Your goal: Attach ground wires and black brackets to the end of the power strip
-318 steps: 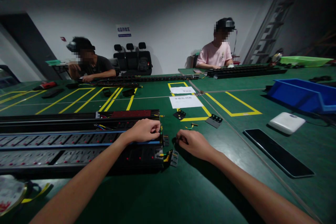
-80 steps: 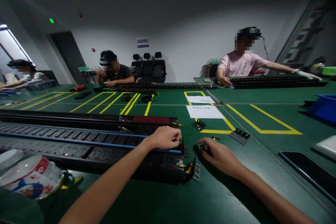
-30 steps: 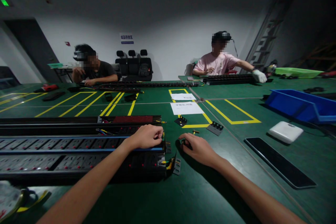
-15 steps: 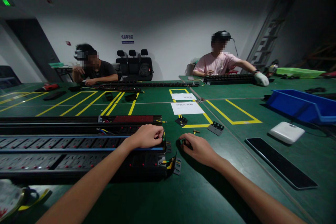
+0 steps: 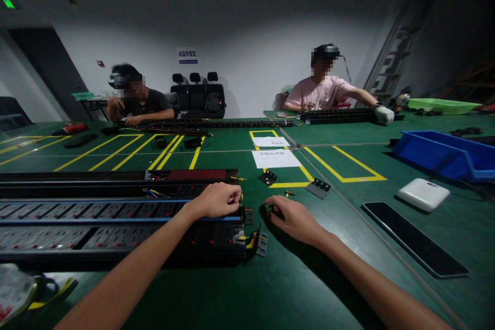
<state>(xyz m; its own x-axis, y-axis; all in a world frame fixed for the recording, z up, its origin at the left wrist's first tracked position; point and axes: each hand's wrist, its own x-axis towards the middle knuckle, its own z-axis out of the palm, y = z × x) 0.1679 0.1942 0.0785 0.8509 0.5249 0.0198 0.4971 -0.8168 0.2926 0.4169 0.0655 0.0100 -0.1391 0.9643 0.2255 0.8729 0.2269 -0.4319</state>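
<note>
My left hand (image 5: 218,199) is closed in a loose curl on the right end of a long blue-edged power strip (image 5: 93,210). Its fingertips are turned down out of sight, so what they grip there is hidden. Just right of the strip's end, low over the green table, is my right hand (image 5: 290,217), fingers curled inward; anything between them is too dark to make out. Nearer to me lies a second strip with sockets (image 5: 112,236). A black end bracket (image 5: 262,245) with holes and yellow-green wire sticks out at its right end.
Two small black brackets, one left (image 5: 267,178) and one right (image 5: 317,188), lie beyond my right hand. To the right are a phone (image 5: 413,240), a white case (image 5: 423,195) and a blue bin (image 5: 444,157). Two co-workers sit across the table (image 5: 232,294), one wearing a white glove (image 5: 384,115).
</note>
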